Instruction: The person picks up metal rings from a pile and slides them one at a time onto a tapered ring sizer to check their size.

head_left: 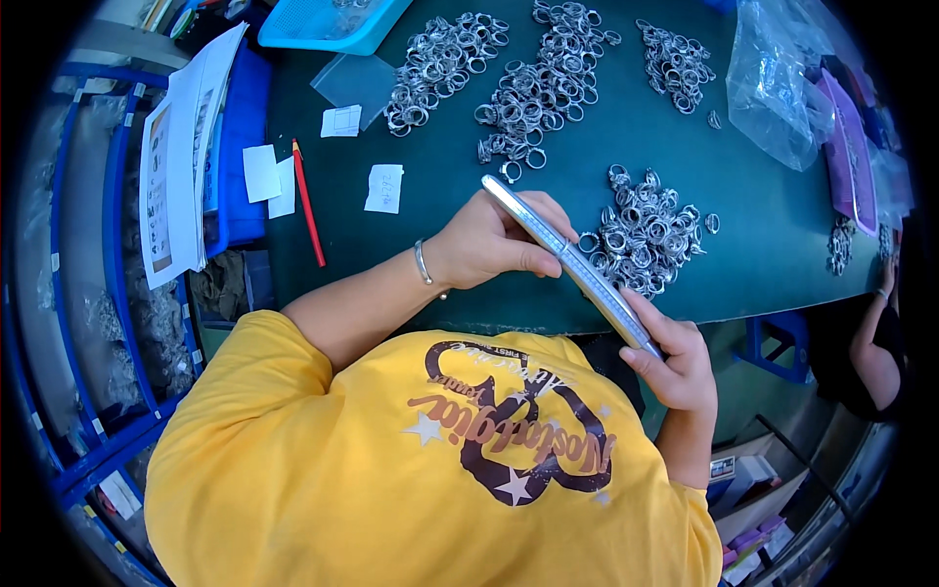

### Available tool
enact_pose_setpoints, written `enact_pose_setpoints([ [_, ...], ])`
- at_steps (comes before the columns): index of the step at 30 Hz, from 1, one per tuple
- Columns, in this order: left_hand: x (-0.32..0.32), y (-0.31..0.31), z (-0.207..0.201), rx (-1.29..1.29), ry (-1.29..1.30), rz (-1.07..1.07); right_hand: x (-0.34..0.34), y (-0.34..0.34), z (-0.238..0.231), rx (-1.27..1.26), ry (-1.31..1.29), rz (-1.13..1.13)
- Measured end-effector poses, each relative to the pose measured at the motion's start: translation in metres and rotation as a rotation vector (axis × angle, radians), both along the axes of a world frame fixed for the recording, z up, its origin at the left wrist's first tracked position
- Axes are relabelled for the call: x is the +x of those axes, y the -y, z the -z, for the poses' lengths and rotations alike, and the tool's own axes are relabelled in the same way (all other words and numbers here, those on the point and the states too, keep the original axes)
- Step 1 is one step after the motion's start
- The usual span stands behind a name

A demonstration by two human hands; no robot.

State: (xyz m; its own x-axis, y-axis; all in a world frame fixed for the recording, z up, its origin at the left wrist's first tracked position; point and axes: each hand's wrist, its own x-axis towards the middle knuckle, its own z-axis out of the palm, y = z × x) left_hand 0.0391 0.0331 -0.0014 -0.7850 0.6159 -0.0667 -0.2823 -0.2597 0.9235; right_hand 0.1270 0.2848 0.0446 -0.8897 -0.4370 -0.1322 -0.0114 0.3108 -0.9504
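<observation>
A long silver ring mandrel (594, 281) with graduation marks lies slantwise between my hands, in front of my chest. My right hand (677, 364) is closed around its lower right end, thumb and fingers on either side. My left hand (494, 240) is closed on its middle, thumb along the near side and fingers partly hidden behind it. A ring-like edge shows around the mandrel by that thumb, too small to make out surely. Just beyond the mandrel, a pile of silver rings (646, 235) sits on the green tabletop (430, 284).
More ring piles lie farther back, at centre left (440, 68), centre (548, 83) and right (677, 64). A red pen (308, 205), paper slips (383, 188) and a blue basket (337, 39) are at left. Plastic bags (773, 88) and another person's arm (873, 338) are at right.
</observation>
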Motion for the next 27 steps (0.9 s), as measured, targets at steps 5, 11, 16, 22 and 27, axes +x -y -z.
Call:
enact_pose_setpoints([
  [5,0.0,0.0,-0.001,-0.015,0.0,0.002,0.0,0.001,-0.003,0.046,-0.01,-0.004],
  [11,0.001,0.002,0.002,0.025,0.008,-0.018,0.0,0.002,0.002,-0.143,0.187,0.038],
  [16,-0.022,0.013,-0.006,-0.074,-0.055,-0.454,0.017,-0.022,0.005,-0.464,0.549,0.222],
  [22,-0.05,0.024,-0.002,-0.766,-0.661,-0.466,0.021,-0.025,0.007,-0.369,0.403,0.432],
  [27,-0.041,0.009,-0.007,-0.702,-1.014,-0.468,0.021,-0.024,0.006,-0.354,0.35,0.449],
])
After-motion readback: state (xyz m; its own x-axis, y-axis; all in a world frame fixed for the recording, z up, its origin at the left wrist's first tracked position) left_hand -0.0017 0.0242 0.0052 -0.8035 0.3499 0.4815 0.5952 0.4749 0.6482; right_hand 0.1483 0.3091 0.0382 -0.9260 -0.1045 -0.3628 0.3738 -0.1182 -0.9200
